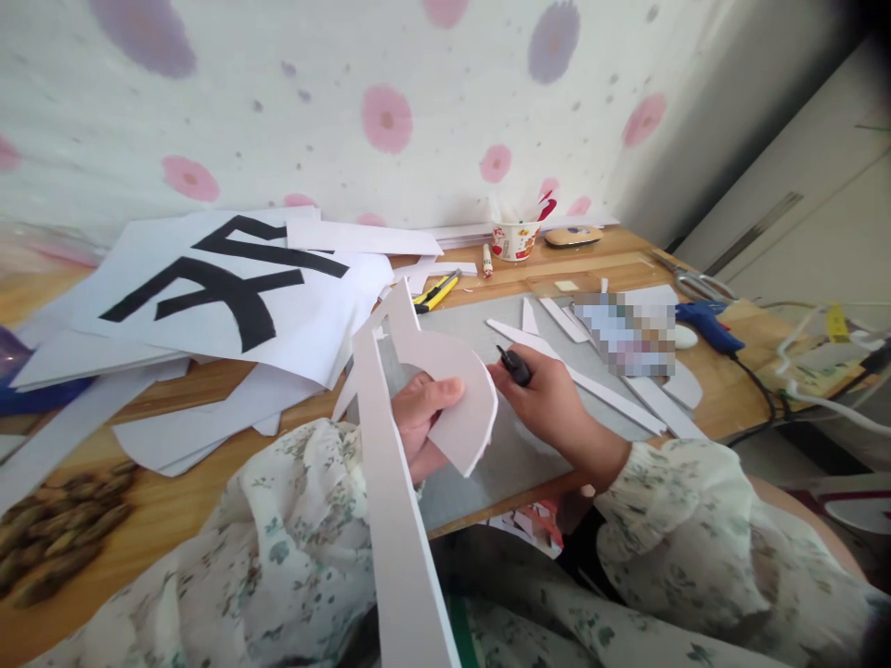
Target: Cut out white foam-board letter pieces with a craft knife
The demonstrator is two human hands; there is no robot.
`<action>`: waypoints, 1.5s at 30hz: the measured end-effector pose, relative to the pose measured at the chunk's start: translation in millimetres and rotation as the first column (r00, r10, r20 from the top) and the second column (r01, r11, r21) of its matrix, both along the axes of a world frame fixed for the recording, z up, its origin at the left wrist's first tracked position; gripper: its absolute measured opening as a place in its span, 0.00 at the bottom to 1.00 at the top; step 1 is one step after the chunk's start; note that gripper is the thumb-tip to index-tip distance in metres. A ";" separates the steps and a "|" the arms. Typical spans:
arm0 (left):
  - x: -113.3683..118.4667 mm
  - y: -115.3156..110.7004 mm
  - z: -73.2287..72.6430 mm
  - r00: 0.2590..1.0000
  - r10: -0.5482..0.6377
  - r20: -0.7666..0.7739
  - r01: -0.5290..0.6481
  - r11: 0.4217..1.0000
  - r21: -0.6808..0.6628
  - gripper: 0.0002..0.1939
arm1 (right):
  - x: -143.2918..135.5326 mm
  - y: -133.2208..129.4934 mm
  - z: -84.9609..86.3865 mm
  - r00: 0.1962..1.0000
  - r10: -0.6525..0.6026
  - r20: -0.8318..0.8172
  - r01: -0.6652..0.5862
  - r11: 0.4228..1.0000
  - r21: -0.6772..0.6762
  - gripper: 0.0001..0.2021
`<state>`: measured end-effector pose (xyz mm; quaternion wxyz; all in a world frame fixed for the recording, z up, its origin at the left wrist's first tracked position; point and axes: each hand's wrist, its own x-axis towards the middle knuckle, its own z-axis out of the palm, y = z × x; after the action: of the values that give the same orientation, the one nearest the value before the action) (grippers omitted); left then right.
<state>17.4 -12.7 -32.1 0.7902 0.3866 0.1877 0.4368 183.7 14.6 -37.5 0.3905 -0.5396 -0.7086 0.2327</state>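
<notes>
My left hand (426,413) is closed on a white foam board cutout (466,390), thumb on its face and fingers behind. The cutout has a rounded end, and a long straight strip (400,520) runs down toward my lap. Just right of the rounded edge, my right hand (547,394) is closed around a short black pen-like tool (516,366) with a thin dark tip. Its exact kind is not clear. Under both hands lies a grey mat (452,501). Narrow white board strips (591,385) rest on the mat at the right.
Paper sheets with black lettering (229,288) pile up at left, above brown pods (62,529). Behind the mat are a yellow utility knife (438,291) and a paper cup (515,239). Scissors (696,278), a blue glue gun (710,327) and cables (766,390) lie at right.
</notes>
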 end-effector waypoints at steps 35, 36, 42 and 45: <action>1.6 13.6 -12.1 0.955 0.251 -0.159 -0.255 0.967 -0.005 0.19 | 8.0 -27.4 10.5 0.947 0.134 -0.291 -0.205 0.952 -0.228 0.08; 1.1 13.1 -11.4 0.948 0.261 -0.184 -0.264 0.964 0.005 0.20 | 8.9 -28.9 9.7 0.953 0.138 -0.270 -0.198 0.958 -0.209 0.08; 2.1 9.0 -0.7 0.888 0.332 -0.319 -0.301 0.943 0.143 0.21 | 9.6 -32.0 9.8 0.959 0.133 -0.252 -0.176 0.972 -0.157 0.08; 3.3 7.9 2.1 0.872 0.358 -0.334 -0.322 0.933 0.159 0.20 | 8.9 -30.0 9.7 0.969 0.129 -0.212 -0.157 0.980 -0.122 0.08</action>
<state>20.6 -4.8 -30.0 0.6334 0.4588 0.3714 0.5003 192.6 -15.4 -27.7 0.4048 -0.4859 -0.6846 0.3625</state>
